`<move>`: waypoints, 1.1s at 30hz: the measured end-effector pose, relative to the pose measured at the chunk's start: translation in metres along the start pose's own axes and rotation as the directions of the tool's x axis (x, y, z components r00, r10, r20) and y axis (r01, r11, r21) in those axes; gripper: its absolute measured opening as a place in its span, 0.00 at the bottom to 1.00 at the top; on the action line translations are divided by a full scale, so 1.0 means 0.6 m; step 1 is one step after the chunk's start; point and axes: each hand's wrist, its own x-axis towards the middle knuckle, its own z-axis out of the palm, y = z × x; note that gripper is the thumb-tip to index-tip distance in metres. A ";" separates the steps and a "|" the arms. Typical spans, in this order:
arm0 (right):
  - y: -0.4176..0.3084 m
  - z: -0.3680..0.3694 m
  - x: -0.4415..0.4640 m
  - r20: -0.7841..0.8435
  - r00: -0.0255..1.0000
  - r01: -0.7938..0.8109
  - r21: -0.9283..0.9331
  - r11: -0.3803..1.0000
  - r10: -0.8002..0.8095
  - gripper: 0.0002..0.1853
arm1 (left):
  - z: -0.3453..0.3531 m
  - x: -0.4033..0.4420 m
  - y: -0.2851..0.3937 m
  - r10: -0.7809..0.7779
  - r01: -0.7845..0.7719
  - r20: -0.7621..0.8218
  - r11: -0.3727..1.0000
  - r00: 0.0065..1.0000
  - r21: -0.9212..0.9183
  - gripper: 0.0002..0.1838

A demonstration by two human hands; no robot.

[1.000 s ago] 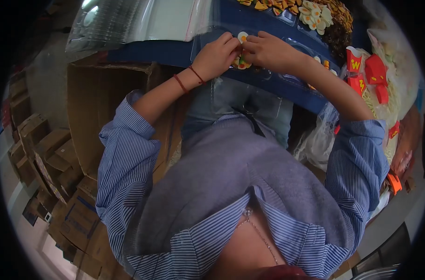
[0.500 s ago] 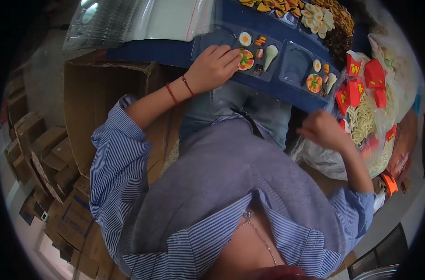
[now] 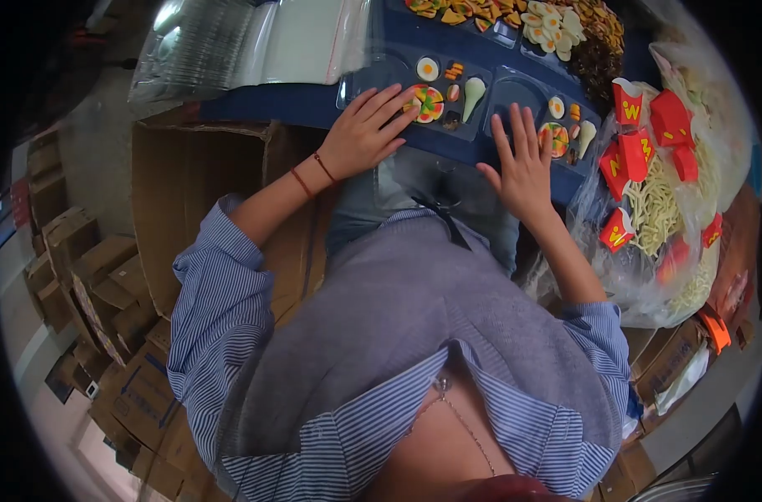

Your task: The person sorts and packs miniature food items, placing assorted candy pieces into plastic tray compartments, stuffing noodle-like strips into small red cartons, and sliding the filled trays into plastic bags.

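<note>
One toy pizza [image 3: 429, 105] (partly) under left grip [image 3: 366, 134]

Left hand [image 3: 366, 132] and right hand [image 3: 525, 177] side by side but apart, both with their backs up.
The left hand sits near twelve o'clock in the view, its fingers [image 3: 387, 109] extended and slightly parted, pointing to two o'clock, in line with the bare left forearm [image 3: 268, 202]. The right hand lies at two o'clock, its fingers fanned toward twelve and its thumb [image 3: 489, 175] out toward ten or eleven; the bare right forearm [image 3: 572, 261] slants up toward eleven.
</note>
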 end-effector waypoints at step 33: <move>0.246 -0.120 -0.230 -0.404 0.529 -0.603 0.440 0.665 0.746 0.06 | -0.013 0.261 0.211 0.311 -0.305 -0.050 0.871 0.949 -0.386 0.16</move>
